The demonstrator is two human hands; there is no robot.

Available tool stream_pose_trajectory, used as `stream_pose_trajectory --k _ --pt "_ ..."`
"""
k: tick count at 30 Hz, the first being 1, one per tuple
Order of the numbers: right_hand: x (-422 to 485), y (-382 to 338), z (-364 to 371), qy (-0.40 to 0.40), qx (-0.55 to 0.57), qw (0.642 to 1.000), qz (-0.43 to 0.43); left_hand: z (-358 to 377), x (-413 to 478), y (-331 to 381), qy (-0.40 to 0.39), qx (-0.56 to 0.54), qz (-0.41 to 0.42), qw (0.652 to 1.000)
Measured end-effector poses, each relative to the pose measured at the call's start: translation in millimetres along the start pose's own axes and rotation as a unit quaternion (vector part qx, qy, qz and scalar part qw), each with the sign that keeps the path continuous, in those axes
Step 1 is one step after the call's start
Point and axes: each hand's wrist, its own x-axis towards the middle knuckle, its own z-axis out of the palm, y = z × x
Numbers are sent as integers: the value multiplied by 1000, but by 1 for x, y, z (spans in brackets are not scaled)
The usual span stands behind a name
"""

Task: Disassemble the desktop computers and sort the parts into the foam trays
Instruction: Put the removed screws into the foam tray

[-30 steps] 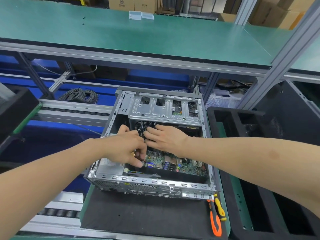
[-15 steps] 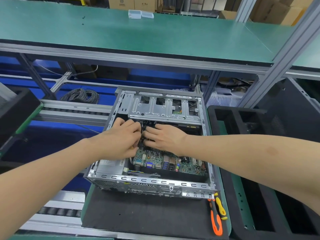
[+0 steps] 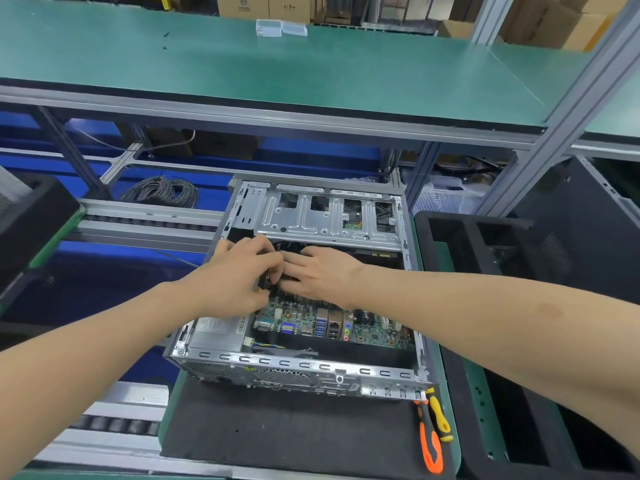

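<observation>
Black mat [image 3: 277,434] | desktop case [image 3: 301,370] | hands inside: left hand [image 3: 239,277], right hand [image 3: 323,271]

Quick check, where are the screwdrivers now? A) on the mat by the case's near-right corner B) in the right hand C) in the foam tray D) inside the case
A: both screwdrivers lie on the black mat beside the case's near-right corner.

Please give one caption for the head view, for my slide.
Left hand and right hand reach into the open computer case above the motherboard; two screwdrivers lie nearby.
</observation>
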Motion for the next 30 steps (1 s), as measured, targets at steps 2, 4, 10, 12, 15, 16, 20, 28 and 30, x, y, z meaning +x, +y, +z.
stream_pose_trajectory --k 2,4,10,12,15,16,20,28,30 --pt "-1 2 -3 -2 22 1000 -2 0 1 -1 4 -6 3 1000" --pt "-3 4 -7 -1 46 999 -2 0 -1 -2 8 -23 11 1000" --pt "-8 5 -21 -4 66 998 -11 -8 -6 -7 0 -70 31 997" --pt "-11 3 -25 -12 74 997 -8 -10 -9 -11 -3 -94 39 995" --pt "-15 -3 -29 -24 82 996 4 -10 -14 -16 -6 -118 63 991" --pt "-16 -3 -31 -31 90 995 9 -10 -15 -18 -7 -124 70 990" --pt "-19 4 -31 -51 113 992 36 -10 -14 -23 -1 -110 97 989" --pt "-25 13 -25 -26 138 989 44 -14 -14 -29 -19 -113 128 985" --pt "-24 12 -25 -28 135 989 49 -15 -15 -29 -29 -109 138 984"
